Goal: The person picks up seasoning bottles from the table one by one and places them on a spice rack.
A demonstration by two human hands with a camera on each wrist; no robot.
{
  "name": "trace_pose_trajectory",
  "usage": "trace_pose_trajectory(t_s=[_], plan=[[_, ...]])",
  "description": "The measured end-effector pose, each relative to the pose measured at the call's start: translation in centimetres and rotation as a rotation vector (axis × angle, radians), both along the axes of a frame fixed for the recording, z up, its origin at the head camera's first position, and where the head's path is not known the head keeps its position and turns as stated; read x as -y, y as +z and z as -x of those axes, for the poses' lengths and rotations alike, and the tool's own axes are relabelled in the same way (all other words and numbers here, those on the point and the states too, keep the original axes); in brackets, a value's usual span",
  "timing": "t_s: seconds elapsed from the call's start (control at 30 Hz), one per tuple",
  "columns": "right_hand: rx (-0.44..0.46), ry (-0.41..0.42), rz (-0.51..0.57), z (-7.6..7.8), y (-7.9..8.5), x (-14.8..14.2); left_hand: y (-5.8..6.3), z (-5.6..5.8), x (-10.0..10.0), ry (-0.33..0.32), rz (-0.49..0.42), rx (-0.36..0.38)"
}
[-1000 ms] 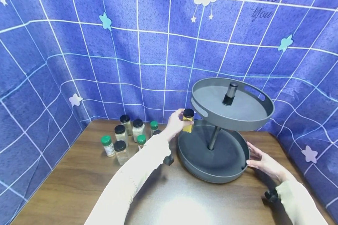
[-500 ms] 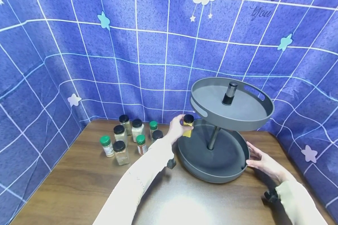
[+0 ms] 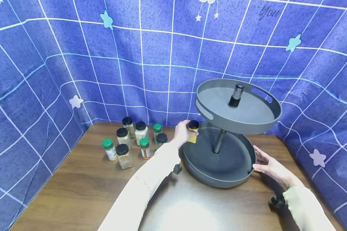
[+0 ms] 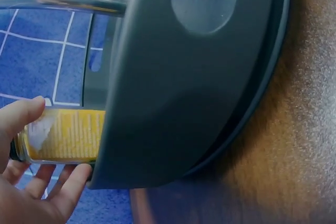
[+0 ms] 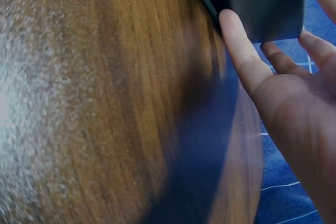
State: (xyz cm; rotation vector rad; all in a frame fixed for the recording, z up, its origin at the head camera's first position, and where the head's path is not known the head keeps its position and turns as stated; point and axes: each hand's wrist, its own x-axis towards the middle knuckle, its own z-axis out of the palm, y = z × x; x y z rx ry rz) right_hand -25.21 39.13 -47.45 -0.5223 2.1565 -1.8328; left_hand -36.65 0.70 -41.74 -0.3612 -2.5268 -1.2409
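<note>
My left hand grips a black-capped spice jar of yellow powder, upright inside the left rim of the lower tier. In the left wrist view the yellow jar lies between thumb and fingers, its base hidden behind the tray wall. The dark grey two-tier turntable stands on the table, its round upper tray carried on a metal post. My right hand touches the outer right wall of the lower tier with spread, fairly straight fingers; the right wrist view shows fingertips against that wall.
Several spice jars stand at the left of the wooden table, among them a clear black-capped jar, a green-capped jar and a red-brown spice jar. A blue grid-patterned cloth hangs behind and at both sides.
My left hand has lowered the yellow spice jar from beside the upper tray's edge down into the lower tier. My right hand has stayed at the lower tier's side.
</note>
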Motion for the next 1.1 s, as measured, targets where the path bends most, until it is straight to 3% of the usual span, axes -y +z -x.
trace_pose_trajectory(t_s=[0.4, 0.73, 1.1], plan=[[0.010, 0.013, 0.028, 0.1, 0.2, 0.0, 0.1, -0.5, -0.5, 0.052, 0.075, 0.034], [0.013, 0.031, 0.063, -0.1, 0.0, 0.0, -0.4, -0.7, -0.4, 0.022, 0.066, -0.006], [-0.060, -0.043, -0.033, -0.5, 0.1, 0.2, 0.8, -0.8, 0.5, -0.025, 0.002, 0.092]])
